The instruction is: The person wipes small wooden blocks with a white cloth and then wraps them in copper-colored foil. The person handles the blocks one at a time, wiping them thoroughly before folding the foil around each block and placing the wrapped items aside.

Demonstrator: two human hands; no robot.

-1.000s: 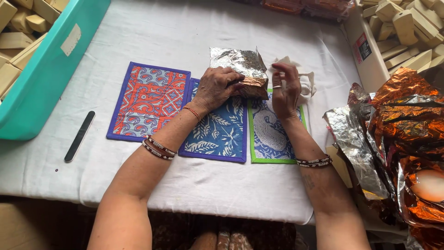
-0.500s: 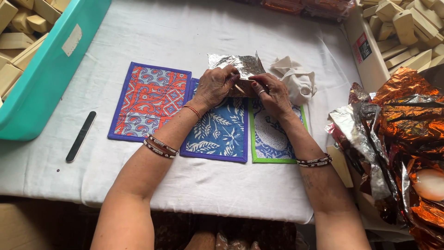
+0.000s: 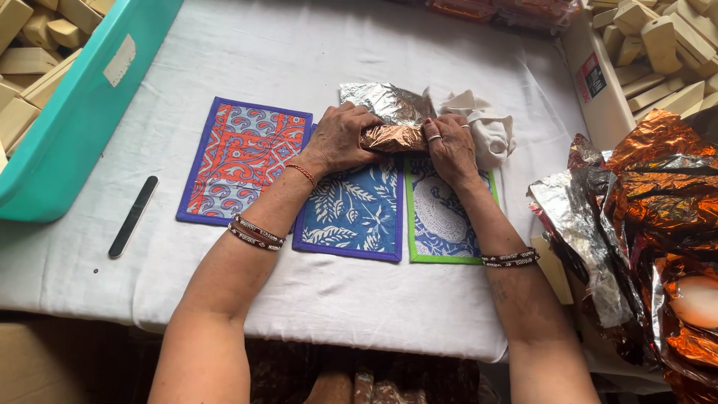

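**Both hands closed on a foil-wrapped bar, mid-table**

Left hand (image 3: pixel 340 138) and right hand (image 3: pixel 449 146) both grip the foil-wrapped bar (image 3: pixel 393 137), one at each end, fingers curled over it. The bar shows copper-coloured foil toward the camera; a silver flap of the same foil sheet (image 3: pixel 385 103) sticks out on the far side. It sits at table centre, over the far edges of the mats.

Surface: table under a white cloth (image 3: pixel 299 284), wrinkled, hanging over the near edge. Three patterned mats in a row, touching or slightly overlapping:
- orange-and-blue mat (image 3: pixel 239 161), left
- blue leaf-print mat (image 3: pixel 351 217), middle, under the left wrist
- green-edged mat (image 3: pixel 441 224), right, under the right forearm

White crumpled cloth (image 3: pixel 486 131) just right of the right hand, touching or nearly so; can't tell which. Black nail file (image 3: pixel 133 217) lies alone on the left, well apart from the mats.

Surroundings:
- teal crate (image 3: pixel 82 112) at far left, with tan bars (image 3: pixel 30 52) beyond it
- white box (image 3: pixel 598 82) at far right, full of more tan bars (image 3: pixel 658 37)
- loose pile of copper and silver foil sheets (image 3: pixel 643 224) at right, off the table edge
- orange packets (image 3: pixel 508 9) at the far edge, partly cut off

Bangles on both wrists, red thread on the left.
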